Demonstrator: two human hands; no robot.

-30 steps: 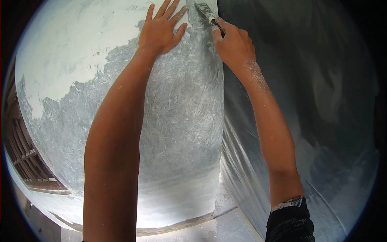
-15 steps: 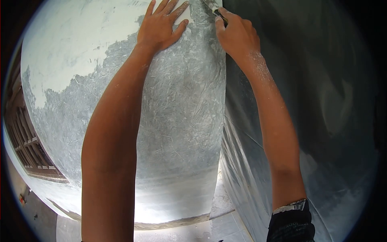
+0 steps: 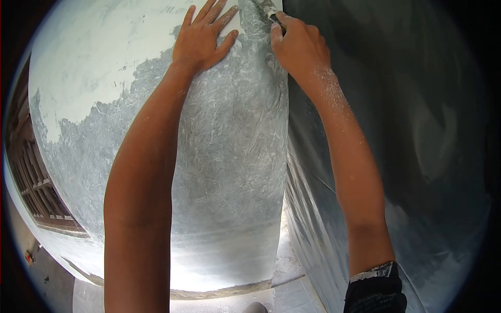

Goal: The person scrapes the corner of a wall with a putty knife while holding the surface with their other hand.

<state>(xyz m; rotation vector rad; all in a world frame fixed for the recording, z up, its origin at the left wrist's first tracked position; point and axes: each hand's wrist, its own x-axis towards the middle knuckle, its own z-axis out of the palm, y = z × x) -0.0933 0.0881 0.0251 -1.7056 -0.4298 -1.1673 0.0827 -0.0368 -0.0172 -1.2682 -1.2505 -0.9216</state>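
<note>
My left hand (image 3: 201, 44) lies flat with spread fingers on the wall, where a white coating (image 3: 94, 62) meets a rough grey patch (image 3: 229, 130). Close to the wall's right edge, my right hand (image 3: 302, 49) is wrapped round the handle of a scraper (image 3: 268, 9). The scraper's blade points up and left against the grey surface, its far end cut off by the top of the view. White dust speckles my right wrist and the fingers of my left hand.
A dark plastic sheet (image 3: 376, 104) hangs along the wall's right edge, with folds near the bottom. A window with a brown grille (image 3: 42, 177) is at far left. Tiled floor (image 3: 295, 295) shows below, and a rounded grey thing (image 3: 255, 308) pokes in at the bottom edge.
Both hands appear slightly further left, and the scraper has shifted left and up along the wall. The rounded grey thing has come into view at the bottom.
</note>
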